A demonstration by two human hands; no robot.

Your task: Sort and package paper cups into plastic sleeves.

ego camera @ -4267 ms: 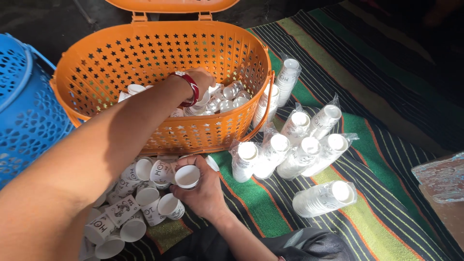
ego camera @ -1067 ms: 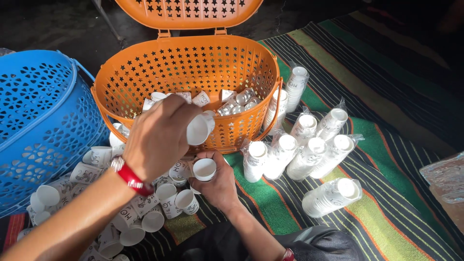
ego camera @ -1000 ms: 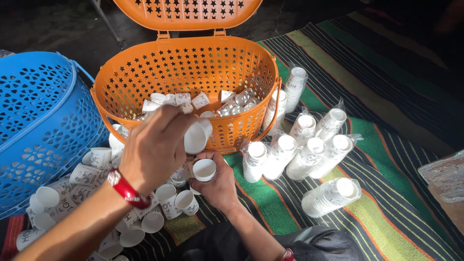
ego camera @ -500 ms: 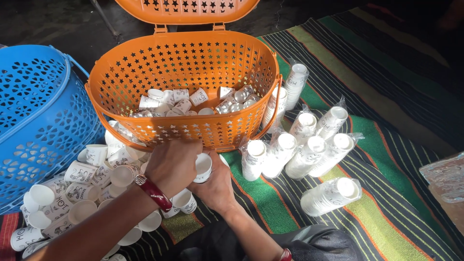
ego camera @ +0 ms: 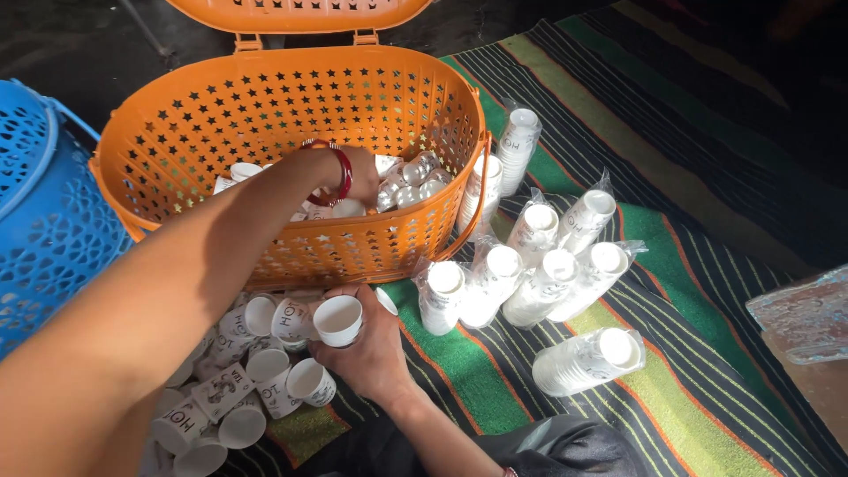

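My left hand (ego camera: 360,173), a red bangle on its wrist, reaches into the orange perforated basket (ego camera: 265,106) among the white paper cups (ego camera: 402,177) lying inside. Its fingers are hidden behind the wrist. In front of the basket, my right hand (ego camera: 373,355) rests on the striped mat and holds a white paper cup (ego camera: 338,320) on its side, mouth towards me. A pile of loose white paper cups (ego camera: 238,389) lies on the mat just left of that hand.
A blue perforated basket (ego camera: 40,221) stands at the left. Several plastic-wrapped sleeves of stacked cups (ego camera: 530,283) lie on the green striped mat (ego camera: 707,265) to the right of the orange basket. A clear plastic wrapper (ego camera: 804,318) sits at the right edge.
My left hand has gone from the loose cups beside my right hand up into the orange basket. My right hand stays in place with its cup.
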